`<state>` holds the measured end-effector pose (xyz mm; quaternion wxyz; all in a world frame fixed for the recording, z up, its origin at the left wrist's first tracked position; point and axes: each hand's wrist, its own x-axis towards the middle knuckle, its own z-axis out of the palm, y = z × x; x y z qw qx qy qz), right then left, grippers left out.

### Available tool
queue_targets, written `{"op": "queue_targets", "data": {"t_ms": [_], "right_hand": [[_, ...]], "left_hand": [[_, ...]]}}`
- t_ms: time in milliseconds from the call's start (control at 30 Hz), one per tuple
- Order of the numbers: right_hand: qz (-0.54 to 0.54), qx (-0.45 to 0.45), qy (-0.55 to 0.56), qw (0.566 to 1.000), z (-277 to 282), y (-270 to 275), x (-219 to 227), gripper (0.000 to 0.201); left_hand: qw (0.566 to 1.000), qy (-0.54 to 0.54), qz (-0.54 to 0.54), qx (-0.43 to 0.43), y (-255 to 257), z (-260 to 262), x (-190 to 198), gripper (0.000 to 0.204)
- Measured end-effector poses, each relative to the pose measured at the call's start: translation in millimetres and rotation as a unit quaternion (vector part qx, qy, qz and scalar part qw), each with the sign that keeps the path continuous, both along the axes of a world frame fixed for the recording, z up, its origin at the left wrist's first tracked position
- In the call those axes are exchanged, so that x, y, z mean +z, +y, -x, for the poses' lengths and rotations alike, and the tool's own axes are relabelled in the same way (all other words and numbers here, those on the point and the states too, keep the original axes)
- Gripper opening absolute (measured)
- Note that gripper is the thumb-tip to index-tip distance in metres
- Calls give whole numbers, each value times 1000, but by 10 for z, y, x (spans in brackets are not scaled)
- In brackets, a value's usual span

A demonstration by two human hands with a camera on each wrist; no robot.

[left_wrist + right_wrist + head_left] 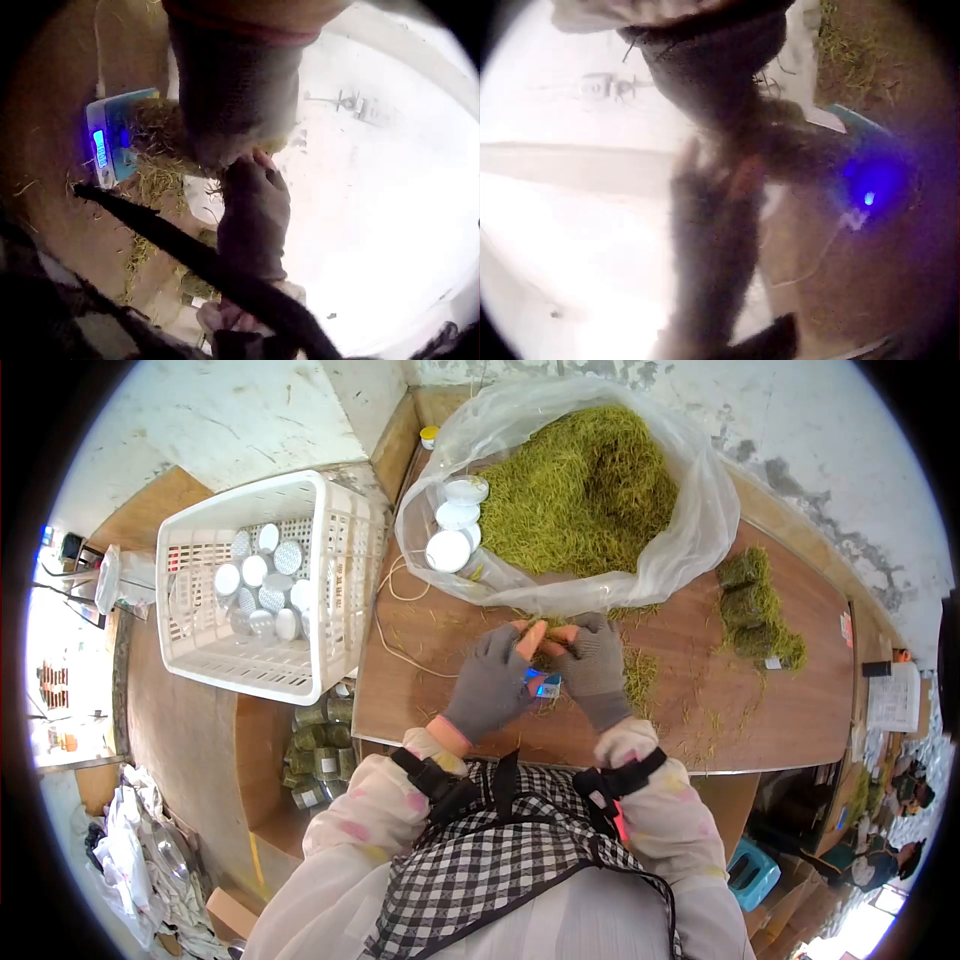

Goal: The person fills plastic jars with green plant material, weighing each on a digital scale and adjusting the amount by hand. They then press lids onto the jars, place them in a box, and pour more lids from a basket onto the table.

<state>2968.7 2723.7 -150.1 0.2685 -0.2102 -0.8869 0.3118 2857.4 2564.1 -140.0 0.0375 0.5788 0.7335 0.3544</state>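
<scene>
Both hands wear grey gloves with bare fingertips and meet above a small digital scale [548,686] with a lit blue display. A column of brownish-green dried herb strands [159,124] stands over the scale in the left wrist view; whether a clear jar encloses it I cannot tell. My left hand [495,675] holds strands at the column's top, index finger stretched along it. Thumb and fingers of my right hand [597,665] pinch strands from the other side, close to the left fingertips. The right wrist view is blurred, and the fingertips partly hide the herb.
Behind the hands lies a large open plastic bag [700,530] of dried green herb [570,490], with several white lids [447,550] inside. A white basket [320,590] of lidded clear jars stands left. Herb blocks [755,605] lie right. Filled jars [325,745] sit below the table.
</scene>
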Motion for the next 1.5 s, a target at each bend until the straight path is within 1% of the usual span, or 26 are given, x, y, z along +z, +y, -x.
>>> {"op": "queue_targets", "data": {"t_ms": [33,200,267,300,367,467,500,567,667,800,867,900,967,1000,1067,1133,1200,1233,1267,1300,1333,1367,1400,1433,1467,1500], "right_hand": [[-84,-28,-56,994,19,-29,-18,21],[-19,0,-70,997,-125,-69,169,30],[-110,23,-34,993,-255,-46,229,35],[-110,26,-36,993,-318,-69,284,35],[-184,56,-110,975,-401,-109,382,37],[-204,40,-160,965,-392,-166,273,40],[-201,37,-160,966,-331,-169,228,40],[-135,4,-243,961,-205,-160,158,39],[-96,0,-276,956,-164,-114,139,38],[-121,24,-185,975,-455,-75,35,37],[37,-37,-49,997,-699,-51,-26,38],[39,-35,-52,997,-850,-15,-77,38],[265,-109,-117,951,-1162,87,-208,37],[267,-113,-117,950,-1310,120,-292,37],[306,-53,-292,905,-1553,125,-494,32],[329,-25,-277,902,-1698,32,-792,30],[366,0,-287,885,-1757,-66,-1026,27],[380,-10,-313,870,-1731,-114,-1128,26],[355,52,-355,863,-1674,-103,-1253,24],[369,15,-352,860,-1526,-128,-845,23],[268,-94,-253,925,-1608,-174,-1243,26],[170,-234,-175,941,-1673,-215,-1593,27],[165,-201,-227,938,-1583,-69,-1094,28],[163,-257,-166,938,-1587,-43,-1157,28],[156,-279,-137,937,-1655,-6,-1160,28],[153,-280,-103,942,-1636,50,-1143,29]], "left_hand": [[1000,1,-3,2,22,-13,-30,80],[999,50,10,11,12,-8,-108,69],[999,50,15,17,-5,-14,-87,68],[998,52,22,18,-19,-19,-79,66],[998,51,27,19,-14,-27,-86,65],[998,47,37,15,12,-50,-79,60],[998,44,42,12,11,-62,-74,57],[997,48,52,15,24,-105,-64,55],[995,70,61,23,128,-72,-31,53],[990,78,118,22,78,-82,-16,55],[992,71,102,25,73,-76,-26,57],[994,64,87,22,62,-83,-19,59],[997,51,59,16,24,-57,49,60],[999,40,30,10,2,-42,102,61],[1000,14,16,14,-51,-29,189,64],[1000,-10,4,17,-113,0,185,66],[996,-60,7,70,-201,77,153,74],[997,55,49,23,-313,213,-4,75],[983,167,73,-32,-372,332,-175,77],[997,28,46,63,-433,211,73,77],[989,80,77,100,-468,198,-25,77],[995,-15,88,45,-458,110,429,71],[993,-3,64,102,-549,230,44,80],[969,226,103,20,-692,459,-197,77],[987,-1,95,128,-789,410,-343,76],[992,19,71,99,-851,518,-494,75]]}}
